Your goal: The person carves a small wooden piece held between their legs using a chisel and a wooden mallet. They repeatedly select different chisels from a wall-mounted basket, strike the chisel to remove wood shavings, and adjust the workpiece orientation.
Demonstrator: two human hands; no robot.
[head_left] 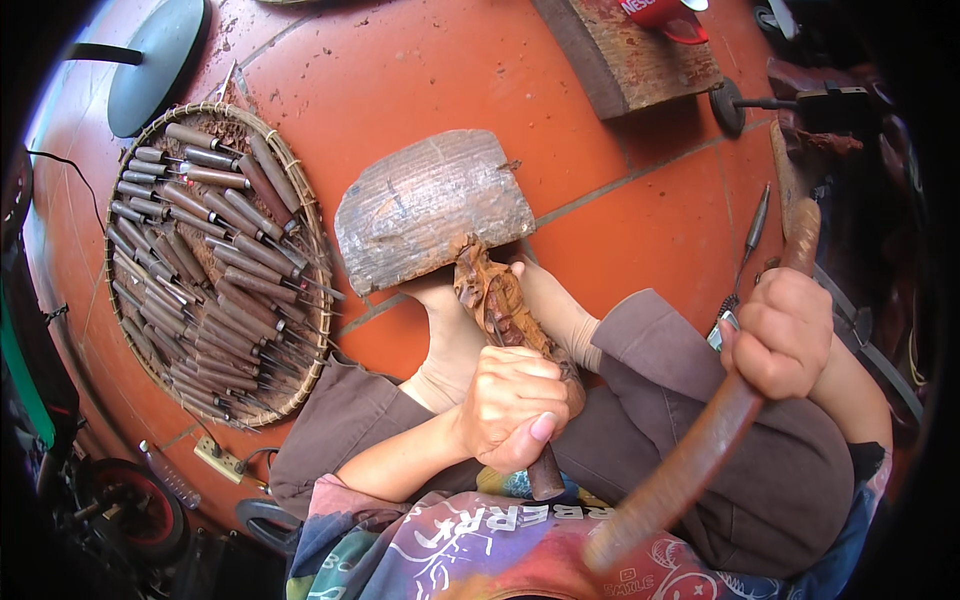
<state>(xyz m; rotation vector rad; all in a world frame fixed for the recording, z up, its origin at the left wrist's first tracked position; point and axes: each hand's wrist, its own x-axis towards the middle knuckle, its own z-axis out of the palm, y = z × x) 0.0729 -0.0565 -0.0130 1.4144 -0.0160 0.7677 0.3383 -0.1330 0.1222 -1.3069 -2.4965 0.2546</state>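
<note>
My left hand (515,405) is closed round a wooden-handled tool, probably a carving chisel; its handle end (545,478) sticks out below the fist, and its blade is hidden. Under and beyond that fist lies a brown wood carving (497,295), its far end against a thick wooden block (435,210) on the floor. On the right, my right hand (785,330) grips a curved wooden club (690,465) near its upper part. The club's thick end hangs over my lap, apart from the chisel handle. My bare feet flank the carving.
A round woven basket (322,250) to the left holds many wooden-handled chisels. A wooden bench (650,75) with a red mug (672,18) stands at the far right. A corded pen-like tool (757,220) lies on the right. A power strip (218,458) sits at lower left.
</note>
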